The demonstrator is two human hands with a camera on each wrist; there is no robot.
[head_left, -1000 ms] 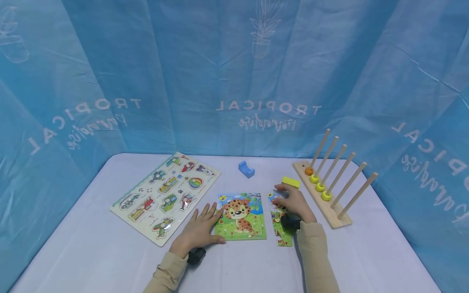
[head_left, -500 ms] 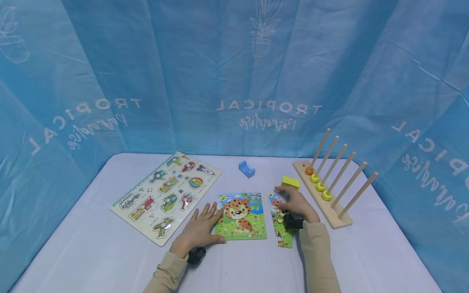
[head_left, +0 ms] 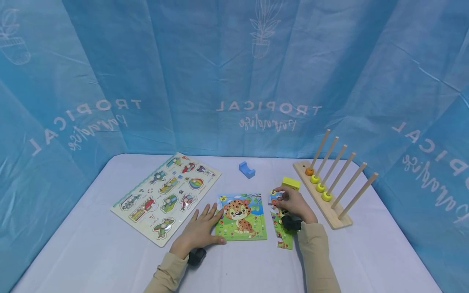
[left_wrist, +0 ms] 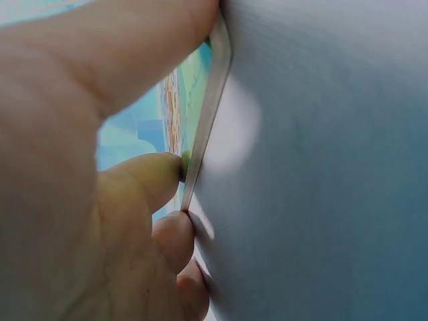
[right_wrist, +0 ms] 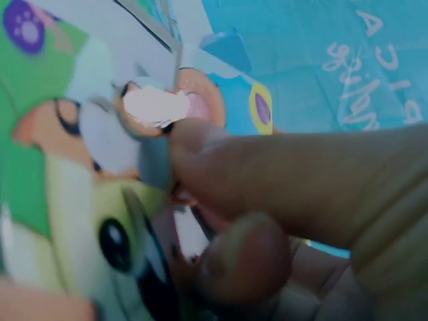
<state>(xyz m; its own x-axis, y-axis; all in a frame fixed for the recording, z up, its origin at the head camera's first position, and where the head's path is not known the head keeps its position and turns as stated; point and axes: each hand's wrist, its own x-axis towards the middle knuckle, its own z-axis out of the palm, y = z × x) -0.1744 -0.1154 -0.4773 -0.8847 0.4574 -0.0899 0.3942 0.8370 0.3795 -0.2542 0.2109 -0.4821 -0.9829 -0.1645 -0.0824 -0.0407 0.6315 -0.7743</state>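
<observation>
My left hand rests with spread fingers at the left edge of a square leopard jigsaw puzzle. Up close in the left wrist view, thumb and fingers touch the edge of its board. Right of it lies a narrow group of joined jigsaw pieces, partly hidden under my right hand. That hand pinches a blue-cornered jigsaw piece at the top of the group. The right wrist view shows this puzzle piece tilted up from the others, held by the fingertips.
A knobbed vehicle puzzle board lies at the left. Behind stand a blue curved block and a yellow block. A wooden peg stand with upright rods and a few beads is at the right.
The right fingertips have taken hold of the blue-cornered jigsaw piece and tilted it up from the group. The joined pieces shifted slightly toward the front. My left hand has stayed in place.
</observation>
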